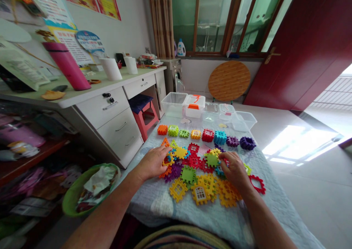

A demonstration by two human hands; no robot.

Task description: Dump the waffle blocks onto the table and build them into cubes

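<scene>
My left hand [154, 162] rests at the left edge of a pile of flat plastic building pieces, its fingers on orange and yellow ones. On the pile's right side my right hand [233, 168] touches pieces beside a green square piece [212, 160]; what its curled fingers hold is hidden. Yellow window pieces [200, 193] lie nearest me, with a green square [188, 174] behind them and red pieces [194, 161] in the middle. Behind the pile stands a row of assembled blocks, among them an orange one [162, 130], a red one [208, 135] and a purple one [248, 143].
Clear plastic boxes [174, 104] and a lidded box with an orange clasp [194, 106] line the far end of the cloth-covered table [154, 205]. A red frame piece [257, 184] lies at the right. A desk [101, 106], a pink stool [144, 118] and a green basket [68, 201] stand left.
</scene>
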